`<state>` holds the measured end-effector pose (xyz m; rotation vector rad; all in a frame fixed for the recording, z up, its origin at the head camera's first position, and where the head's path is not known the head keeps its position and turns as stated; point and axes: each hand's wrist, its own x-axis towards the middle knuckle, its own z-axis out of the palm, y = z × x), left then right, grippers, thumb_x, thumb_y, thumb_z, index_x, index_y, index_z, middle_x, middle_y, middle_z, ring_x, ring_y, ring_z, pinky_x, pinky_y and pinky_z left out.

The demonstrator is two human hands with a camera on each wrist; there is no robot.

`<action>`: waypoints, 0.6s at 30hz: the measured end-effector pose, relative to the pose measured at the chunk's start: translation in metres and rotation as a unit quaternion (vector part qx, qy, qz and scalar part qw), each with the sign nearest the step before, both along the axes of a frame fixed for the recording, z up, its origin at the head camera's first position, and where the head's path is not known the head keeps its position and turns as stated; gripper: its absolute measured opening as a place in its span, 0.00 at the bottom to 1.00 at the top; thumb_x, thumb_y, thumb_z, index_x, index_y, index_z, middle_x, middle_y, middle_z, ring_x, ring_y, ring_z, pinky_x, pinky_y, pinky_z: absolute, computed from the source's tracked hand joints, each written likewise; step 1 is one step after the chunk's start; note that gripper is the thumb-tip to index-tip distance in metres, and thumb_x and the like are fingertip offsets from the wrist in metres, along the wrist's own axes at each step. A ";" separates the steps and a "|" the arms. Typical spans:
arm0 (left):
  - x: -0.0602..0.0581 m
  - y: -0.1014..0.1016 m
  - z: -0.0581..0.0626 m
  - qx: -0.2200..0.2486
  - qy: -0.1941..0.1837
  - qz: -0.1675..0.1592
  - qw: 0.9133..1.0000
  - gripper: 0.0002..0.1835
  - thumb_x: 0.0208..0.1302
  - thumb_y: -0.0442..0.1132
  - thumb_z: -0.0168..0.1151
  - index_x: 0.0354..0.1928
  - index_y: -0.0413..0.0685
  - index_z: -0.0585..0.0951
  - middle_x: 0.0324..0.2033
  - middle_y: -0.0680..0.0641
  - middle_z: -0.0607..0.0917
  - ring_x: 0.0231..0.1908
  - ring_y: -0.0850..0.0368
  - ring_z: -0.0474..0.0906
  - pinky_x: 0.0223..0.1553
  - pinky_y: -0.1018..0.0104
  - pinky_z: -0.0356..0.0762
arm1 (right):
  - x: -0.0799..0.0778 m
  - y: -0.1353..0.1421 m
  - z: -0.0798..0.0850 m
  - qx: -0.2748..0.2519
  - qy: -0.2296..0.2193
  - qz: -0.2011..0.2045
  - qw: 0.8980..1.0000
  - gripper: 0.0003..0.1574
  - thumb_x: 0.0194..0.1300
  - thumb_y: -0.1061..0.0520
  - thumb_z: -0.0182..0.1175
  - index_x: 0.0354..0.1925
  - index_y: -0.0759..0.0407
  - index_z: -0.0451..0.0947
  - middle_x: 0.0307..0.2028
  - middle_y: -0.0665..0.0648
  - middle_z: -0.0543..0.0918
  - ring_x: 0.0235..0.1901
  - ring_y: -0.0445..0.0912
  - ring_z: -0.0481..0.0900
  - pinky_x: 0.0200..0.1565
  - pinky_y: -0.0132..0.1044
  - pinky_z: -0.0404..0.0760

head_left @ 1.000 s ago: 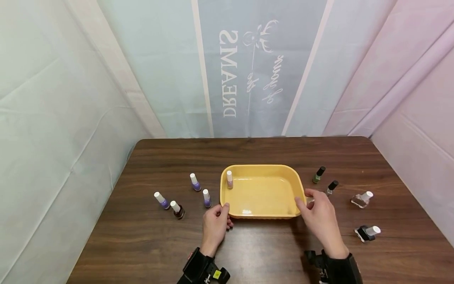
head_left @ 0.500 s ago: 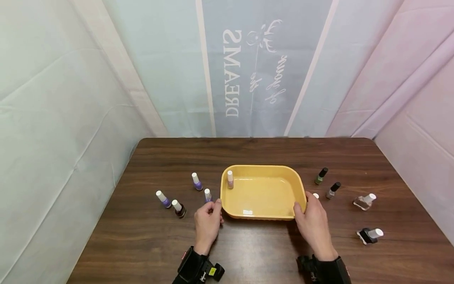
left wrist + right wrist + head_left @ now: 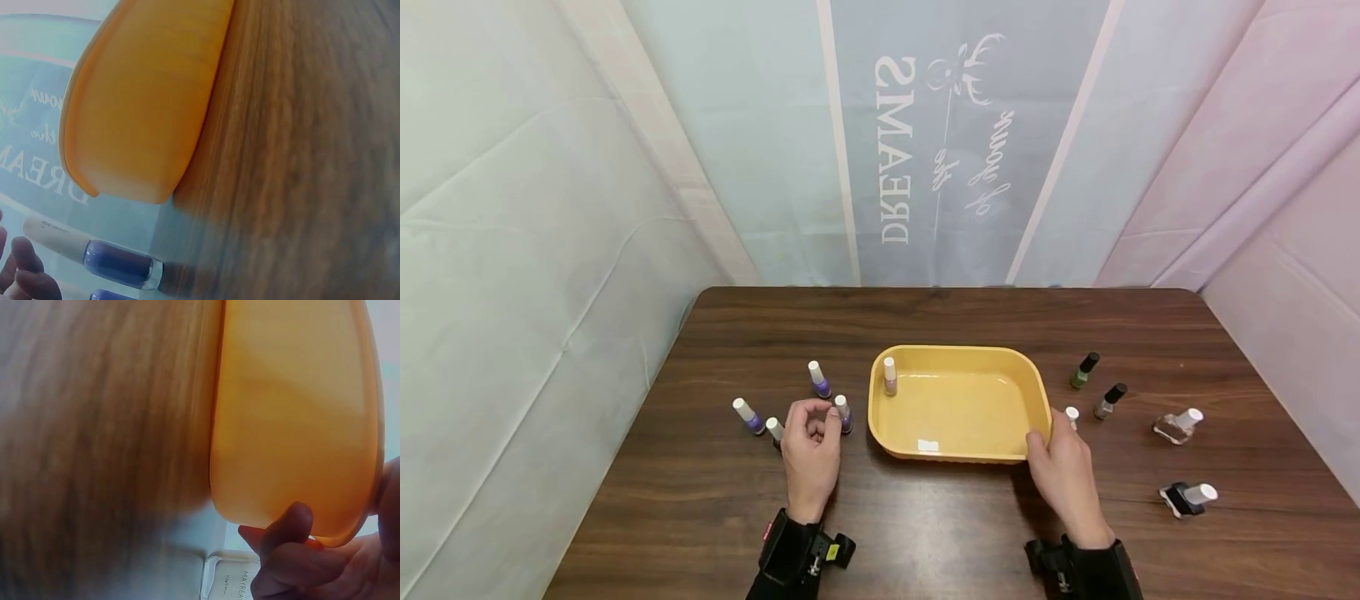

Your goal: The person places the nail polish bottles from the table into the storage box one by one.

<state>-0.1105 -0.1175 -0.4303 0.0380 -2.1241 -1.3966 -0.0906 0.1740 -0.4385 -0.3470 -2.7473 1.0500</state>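
My right hand (image 3: 1066, 479) holds the right front corner of a yellow rectangular tray (image 3: 966, 412), thumb over the rim and fingers curled against the outer wall. In the right wrist view, those fingers (image 3: 294, 569) are at the tray's corner. A pale pink nail polish bottle (image 3: 891, 385) stands in the tray's back left corner. Apart from the tray, my left hand (image 3: 809, 467) has loosely curled fingers close beside a purple nail polish bottle (image 3: 846, 421). In the left wrist view, its fingertips (image 3: 31, 275) lie near that bottle's white cap (image 3: 55, 236).
To the left stand two purple bottles (image 3: 822, 387) (image 3: 753, 422) and a dark one (image 3: 775, 430), partly hidden by my left hand. On the right are a green bottle (image 3: 1080, 377), a grey one (image 3: 1103, 408), a clear pinkish one (image 3: 1172, 428) and a black one (image 3: 1183, 500).
My left hand has left the tray's front left corner and moved left to the purple bottle. The right hand keeps its hold on the tray, which has barely shifted.
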 end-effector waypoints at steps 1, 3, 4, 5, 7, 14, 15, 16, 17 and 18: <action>0.001 0.000 0.004 0.004 -0.003 -0.010 1.000 0.05 0.57 0.27 0.58 0.37 0.37 0.77 0.30 0.45 0.77 0.17 0.60 0.70 0.17 0.72 0.67 | 0.000 0.000 0.001 -0.004 -0.009 -0.003 1.000 0.28 0.67 0.61 0.43 0.60 0.76 0.62 0.43 0.70 0.76 0.38 0.55 0.74 0.39 0.51 0.74; 0.001 0.000 0.007 0.008 -0.018 -0.028 0.999 0.10 0.57 0.26 0.57 0.43 0.36 0.77 0.36 0.42 0.78 0.18 0.59 0.70 0.18 0.72 0.68 | 0.000 -0.001 0.002 -0.013 -0.022 -0.008 1.000 0.28 0.67 0.60 0.43 0.61 0.76 0.61 0.45 0.71 0.75 0.40 0.56 0.73 0.41 0.51 0.74; 0.001 0.000 0.008 0.014 -0.032 -0.039 0.999 0.12 0.58 0.26 0.57 0.45 0.36 0.77 0.40 0.40 0.79 0.18 0.60 0.70 0.18 0.72 0.68 | 0.000 -0.001 0.001 -0.014 -0.025 -0.008 1.000 0.28 0.67 0.60 0.43 0.61 0.76 0.61 0.45 0.71 0.75 0.40 0.56 0.73 0.41 0.52 0.74; 0.001 0.000 0.008 0.020 -0.047 -0.047 0.998 0.14 0.58 0.26 0.57 0.48 0.37 0.77 0.43 0.39 0.79 0.19 0.61 0.70 0.18 0.73 0.68 | 0.000 0.000 0.001 -0.016 -0.027 -0.009 0.999 0.28 0.67 0.60 0.43 0.61 0.75 0.61 0.45 0.71 0.75 0.41 0.56 0.73 0.41 0.52 0.74; 0.000 0.000 0.007 0.032 -0.077 -0.062 0.995 0.16 0.60 0.27 0.56 0.51 0.38 0.76 0.47 0.38 0.79 0.19 0.63 0.69 0.18 0.75 0.66 | 0.000 0.000 0.002 -0.018 -0.030 -0.009 0.999 0.28 0.67 0.60 0.42 0.62 0.75 0.61 0.46 0.71 0.75 0.41 0.56 0.73 0.42 0.52 0.74; -0.008 -0.002 -0.012 0.061 -0.125 -0.094 0.986 0.19 0.62 0.29 0.55 0.56 0.42 0.74 0.33 0.41 0.82 0.14 0.67 0.62 0.15 0.74 0.60 | 0.000 0.000 0.004 -0.025 -0.037 -0.006 0.999 0.29 0.68 0.60 0.41 0.62 0.75 0.60 0.46 0.71 0.74 0.42 0.57 0.73 0.43 0.52 0.74; -0.009 -0.003 -0.016 0.062 -0.129 -0.095 0.985 0.19 0.62 0.30 0.56 0.56 0.43 0.74 0.29 0.40 0.82 0.13 0.67 0.62 0.15 0.74 0.60 | 0.000 0.000 0.003 -0.024 -0.038 -0.007 0.999 0.29 0.68 0.59 0.42 0.62 0.75 0.60 0.46 0.71 0.75 0.41 0.57 0.73 0.43 0.52 0.74; -0.011 -0.004 -0.021 0.065 -0.131 -0.096 0.985 0.19 0.62 0.31 0.56 0.57 0.44 0.75 0.28 0.40 0.82 0.13 0.66 0.62 0.15 0.74 0.59 | -0.001 0.000 0.003 -0.024 -0.040 -0.008 0.999 0.29 0.68 0.59 0.41 0.62 0.75 0.60 0.46 0.71 0.75 0.41 0.56 0.73 0.43 0.52 0.74; -0.013 -0.005 -0.027 0.065 -0.132 -0.096 0.984 0.19 0.62 0.32 0.57 0.56 0.45 0.75 0.24 0.40 0.80 0.13 0.65 0.62 0.15 0.74 0.59 | -0.001 0.001 0.003 -0.024 -0.042 -0.009 0.999 0.29 0.68 0.59 0.41 0.62 0.75 0.60 0.46 0.70 0.75 0.41 0.56 0.73 0.43 0.52 0.74; -0.015 -0.006 -0.031 0.062 -0.135 -0.094 0.984 0.19 0.61 0.32 0.58 0.56 0.46 0.76 0.21 0.41 0.78 0.13 0.65 0.63 0.15 0.74 0.59 | -0.001 0.001 0.003 -0.025 -0.043 -0.009 0.999 0.29 0.68 0.59 0.41 0.62 0.74 0.60 0.46 0.70 0.75 0.41 0.56 0.73 0.43 0.51 0.74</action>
